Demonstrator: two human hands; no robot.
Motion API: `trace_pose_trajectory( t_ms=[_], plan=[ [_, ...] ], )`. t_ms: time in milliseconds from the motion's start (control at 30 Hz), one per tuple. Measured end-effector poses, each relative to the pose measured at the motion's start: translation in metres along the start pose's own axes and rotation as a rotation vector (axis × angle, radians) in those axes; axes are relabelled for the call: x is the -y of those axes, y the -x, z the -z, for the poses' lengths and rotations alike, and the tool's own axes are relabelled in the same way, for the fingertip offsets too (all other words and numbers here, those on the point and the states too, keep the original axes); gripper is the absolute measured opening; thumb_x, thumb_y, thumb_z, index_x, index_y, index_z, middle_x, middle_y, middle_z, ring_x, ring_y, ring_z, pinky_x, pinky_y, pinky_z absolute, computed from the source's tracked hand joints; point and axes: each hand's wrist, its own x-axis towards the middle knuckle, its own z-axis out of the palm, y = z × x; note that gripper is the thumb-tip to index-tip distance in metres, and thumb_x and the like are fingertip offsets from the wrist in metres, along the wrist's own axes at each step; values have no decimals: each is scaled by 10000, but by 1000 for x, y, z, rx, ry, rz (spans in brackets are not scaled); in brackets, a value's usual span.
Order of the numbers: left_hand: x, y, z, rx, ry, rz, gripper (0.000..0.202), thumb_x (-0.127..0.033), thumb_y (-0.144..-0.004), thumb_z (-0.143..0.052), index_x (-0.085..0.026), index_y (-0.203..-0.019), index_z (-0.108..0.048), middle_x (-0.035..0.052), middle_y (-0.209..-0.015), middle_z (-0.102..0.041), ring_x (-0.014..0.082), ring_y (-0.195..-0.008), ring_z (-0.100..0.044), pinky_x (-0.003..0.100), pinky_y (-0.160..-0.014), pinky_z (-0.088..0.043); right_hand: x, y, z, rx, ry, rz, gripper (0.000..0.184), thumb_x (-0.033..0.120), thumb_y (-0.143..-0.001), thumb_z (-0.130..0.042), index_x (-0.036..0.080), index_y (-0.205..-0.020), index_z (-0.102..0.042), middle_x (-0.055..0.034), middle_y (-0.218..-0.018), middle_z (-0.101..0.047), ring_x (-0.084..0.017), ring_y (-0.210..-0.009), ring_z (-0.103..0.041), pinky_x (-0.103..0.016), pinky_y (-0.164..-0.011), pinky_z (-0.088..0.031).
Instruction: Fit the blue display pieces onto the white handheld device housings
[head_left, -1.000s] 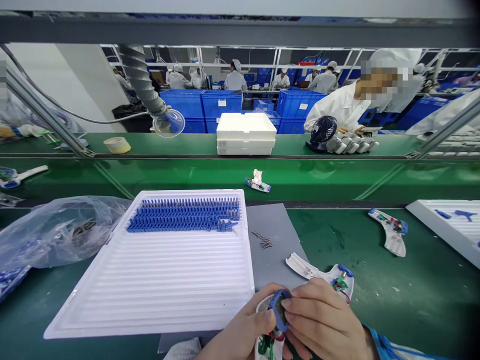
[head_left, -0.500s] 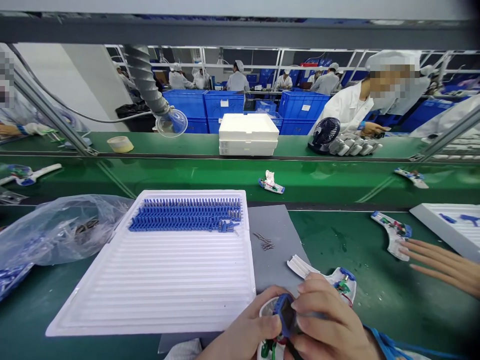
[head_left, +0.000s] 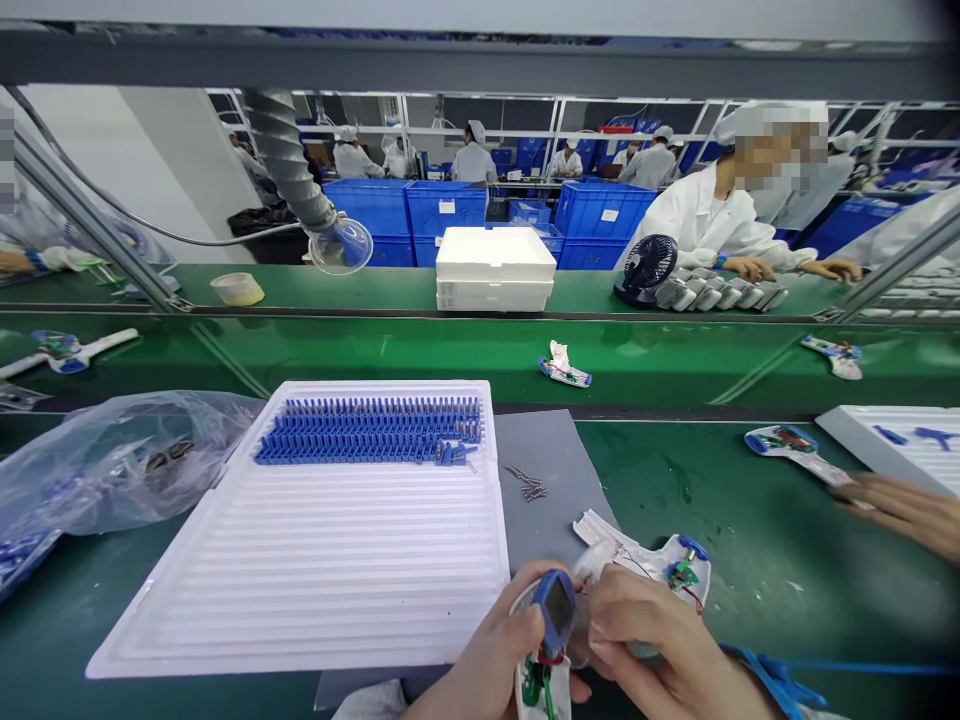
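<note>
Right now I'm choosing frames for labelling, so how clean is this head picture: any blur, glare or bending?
Head view: co-worker's hand at right is motion-blurred; the green belt shows soft glare; the top frame bar bows from lens distortion; left hand, right hand and blue part are fairly sharp.

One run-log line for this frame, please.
left hand: holds white housing | right hand: fingers at blue frame | co-worker's hand: takes another unit

No readable text or labels
</note>
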Motion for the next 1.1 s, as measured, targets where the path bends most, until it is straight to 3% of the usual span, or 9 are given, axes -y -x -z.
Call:
trace_pose_trajectory(
  t_ms=[133, 200, 300, 367, 500, 567, 700, 800, 1100],
  plan=[
    [-4, 6, 2, -58, -292, -231, 641, -521, -633, -758, -320, -1201, -538, 48, -1125, -622, 190, -966, -622, 282, -836, -489, -5, 6, -14, -140, -493, -460, 146, 260, -958, -476, 289, -1098, -503, -7, -841, -566, -114, -741, -576, -210, -647, -476],
    [-3, 7, 5, -49, -574, -398, 672, -527, -663, -728, -389, -1269, -474, 60, -1414, -414, 332, -1287, -424, 467, -1055, -337, -9, 5, -20, -67, -784, -631, 212, 372, -922, -554, 266, -1103, -525, 9, -779, -556, -91, -677, -567, -168, -579, -442],
    [1, 4, 9, -39, -822, -548, 751, -561, -663, -707, -462, -1326, -369, 31, -1553, -162, 403, -1420, -121, 596, -1113, -163, -15, 2, -22, -25, -1017, -684, 323, 391, -834, -681, 232, -1091, -565, 13, -765, -564, -59, -627, -545, -128, -527, -386],
    [6, 2, 13, -88, -844, -629, 826, -606, -599, -728, -456, -1327, -368, 40, -1565, -85, 418, -1400, -193, 570, -1081, -280, -16, -1, -19, -22, -1061, -678, 333, 360, -818, -707, 223, -1095, -583, 5, -785, -582, -51, -625, -543, -125, -534, -389],
    [15, 1, 19, -219, -886, -740, 1014, -580, -398, -827, -370, -1302, -417, 130, -1554, 26, 382, -1110, -577, 496, -902, -491, -14, -4, -10, 14, -1039, -706, 306, 350, -805, -721, 151, -1008, -606, -3, -750, -576, -49, -601, -528, -145, -557, -415],
    [16, 2, 19, -229, -948, -751, 1054, -543, -375, -852, -344, -1311, -411, 158, -1548, 39, 343, -1004, -629, 465, -835, -525, -13, -5, -8, 37, -1019, -719, 327, 381, -786, -731, 128, -933, -586, 8, -699, -561, -46, -566, -517, -142, -531, -398],
    [12, 6, 16, -229, -1007, -661, 923, -551, -506, -804, -392, -1318, -396, 74, -1556, 55, 406, -1235, -464, 431, -892, -490, -14, -7, -9, 69, -982, -735, 386, 426, -752, -747, 134, -851, -515, 19, -670, -552, -50, -542, -522, -133, -483, -349],
    [9, 8, 13, -222, -1002, -571, 951, -522, -493, -821, -399, -1330, -385, 45, -1560, 108, 435, -1307, -365, 482, -992, -408, -11, -10, -9, 86, -996, -736, 385, 419, -754, -746, 143, -840, -492, 27, -690, -533, -51, -558, -512, -148, -508, -366],
    [12, 7, 11, -281, -1065, -437, 903, -603, -538, -763, -411, -1327, -367, 41, -1555, 159, 412, -1248, -434, 503, -968, -382, -5, -14, -8, 103, -946, -730, 352, 395, -802, -709, 159, -866, -456, 35, -756, -473, -62, -641, -435, -181, -598, -355]
  ],
)
